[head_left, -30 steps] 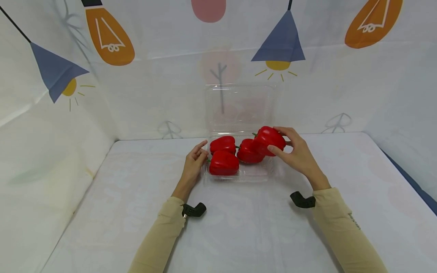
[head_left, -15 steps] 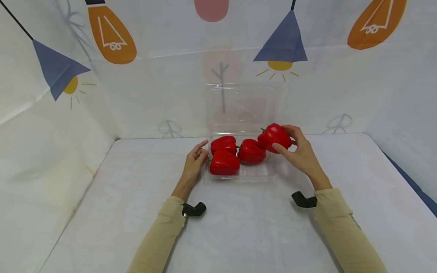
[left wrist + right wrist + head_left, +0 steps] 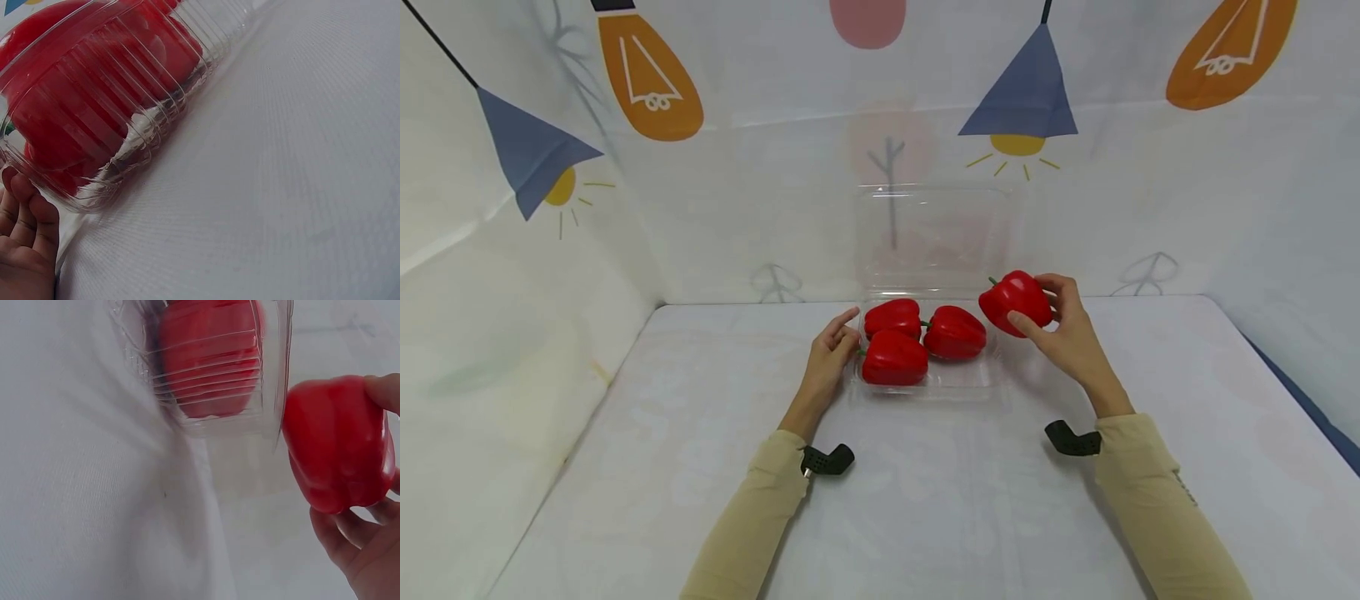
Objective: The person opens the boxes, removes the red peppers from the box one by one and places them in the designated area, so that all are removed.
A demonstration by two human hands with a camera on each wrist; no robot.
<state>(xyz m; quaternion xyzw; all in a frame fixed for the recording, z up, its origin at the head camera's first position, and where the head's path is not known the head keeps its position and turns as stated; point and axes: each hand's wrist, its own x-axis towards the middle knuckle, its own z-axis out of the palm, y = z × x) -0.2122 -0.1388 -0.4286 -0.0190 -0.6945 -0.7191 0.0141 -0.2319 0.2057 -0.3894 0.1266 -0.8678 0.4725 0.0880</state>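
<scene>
- Your right hand (image 3: 1067, 329) and its red pepper (image 3: 1017, 302) have moved rightward from above the clear container (image 3: 951, 392), and the pepper no longer overlaps those inside.
- Location: your pepper is now raised at the container's rear right edge; whether it touches the rim cannot be told.
- Right fingers: thumb on one side, fingers on the other, pinching the pepper between them.
- Left hand (image 3: 827, 360): at the container's left wall, fingers loosely bent, fingertips at the rim; you cannot tell whether they pinch it.
- Contents: three more peppers lie within the container, the rear left pepper (image 3: 892, 318), the front left pepper (image 3: 895, 358) and the right-hand pepper (image 3: 956, 332).
- Obstruction: the container's right wall and the right-hand pepper lie on your pepper's left side; the lid (image 3: 936, 237) stands raised along the container's rear, before the printed backdrop (image 3: 715, 208).
- Support: the container sits on the white-covered table (image 3: 985, 508).
- Orientation: your pepper's stem points up and left, toward the container's lid; its long axis slants from there down and right, toward your palm.
</scene>
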